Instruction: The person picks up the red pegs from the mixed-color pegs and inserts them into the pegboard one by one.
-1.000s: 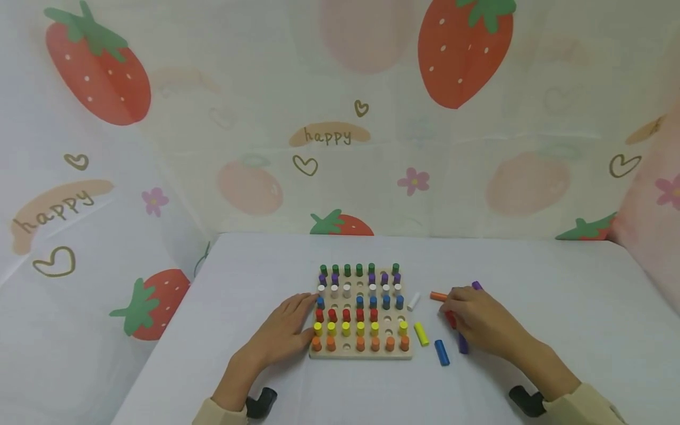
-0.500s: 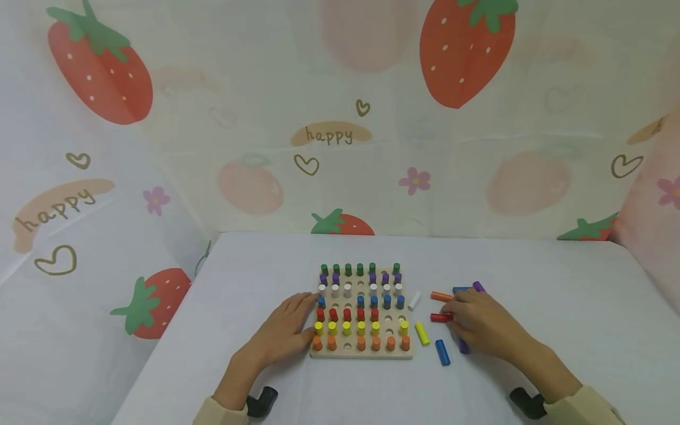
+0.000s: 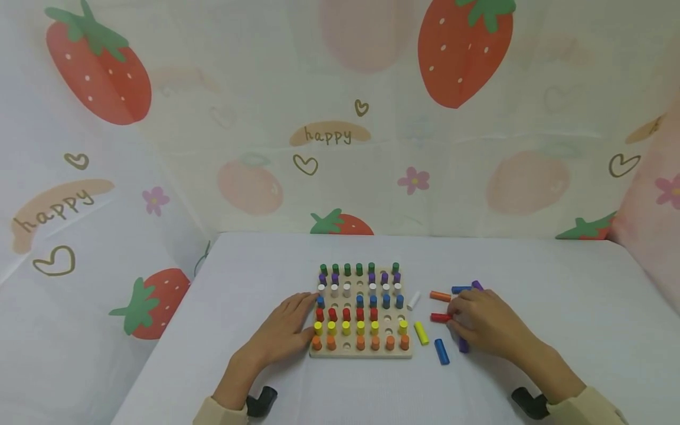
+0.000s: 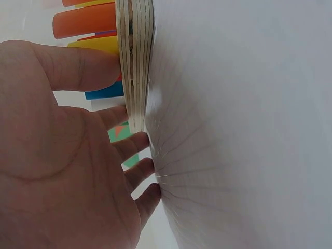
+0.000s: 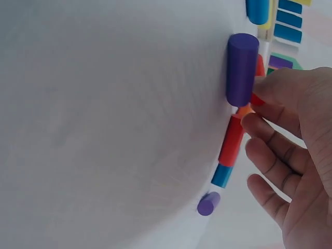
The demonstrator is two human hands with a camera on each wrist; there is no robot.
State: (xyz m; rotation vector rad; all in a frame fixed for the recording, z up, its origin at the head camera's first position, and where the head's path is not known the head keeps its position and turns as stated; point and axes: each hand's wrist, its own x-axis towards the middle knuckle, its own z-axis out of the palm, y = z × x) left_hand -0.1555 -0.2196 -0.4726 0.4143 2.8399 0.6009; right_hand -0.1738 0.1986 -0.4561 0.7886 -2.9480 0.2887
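A wooden pegboard (image 3: 361, 355) carries rows of upright pegs: green, purple, white, blue, red, yellow and orange, with some bare holes between them. My left hand (image 3: 284, 330) rests against its left side, thumb on the edge and fingers extended towards the far corner. My right hand (image 3: 483, 319) is over the loose pegs to the right, its fingers loosely bent. A red peg (image 3: 440, 317) lies at its fingertips. In the right wrist view, a purple peg (image 5: 242, 70) is beside the thumb and a second red peg (image 5: 231, 141) lies near the index fingertip.
Between board and right hand lie a white peg (image 3: 414, 300), a yellow peg (image 3: 421, 333) and a blue peg (image 3: 442, 352). Beyond that hand are an orange peg (image 3: 440, 296), another blue peg (image 3: 461, 289) and another purple peg (image 3: 477, 285). A strawberry-print curtain (image 3: 457, 141) hangs behind the white table (image 3: 255, 254).
The red peg under my right fingers has come to lie flat, pointing left. My right hand has since drawn back slightly to the right, uncovering the blue peg behind. The left hand stays put.
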